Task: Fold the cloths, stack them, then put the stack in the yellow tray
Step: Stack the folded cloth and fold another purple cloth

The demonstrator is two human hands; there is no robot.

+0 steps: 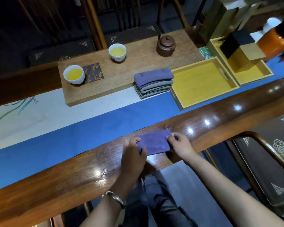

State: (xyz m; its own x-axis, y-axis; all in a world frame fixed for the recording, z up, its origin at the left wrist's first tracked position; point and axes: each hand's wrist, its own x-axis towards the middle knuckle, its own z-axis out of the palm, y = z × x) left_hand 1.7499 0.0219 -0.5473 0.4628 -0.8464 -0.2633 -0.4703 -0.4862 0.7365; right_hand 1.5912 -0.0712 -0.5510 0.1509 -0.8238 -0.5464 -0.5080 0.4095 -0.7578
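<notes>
A folded purple cloth (155,141) lies on the glossy wooden table edge near me. My left hand (133,149) grips its left end with curled fingers. My right hand (179,143) pinches its right end between thumb and fingers. Farther back, a stack of folded cloths (153,82), purple on top and grey below, sits at the corner of a wooden tea board. Right beside the stack is the yellow tray (202,84), with nothing inside it.
The tea board (121,74) carries two white cups of yellow tea (74,76) (117,51) and a brown clay teapot (166,45). A second yellow tray (249,69) with boxes stands at the back right. A blue runner (88,130) crosses the table. A chair (269,161) is at my right.
</notes>
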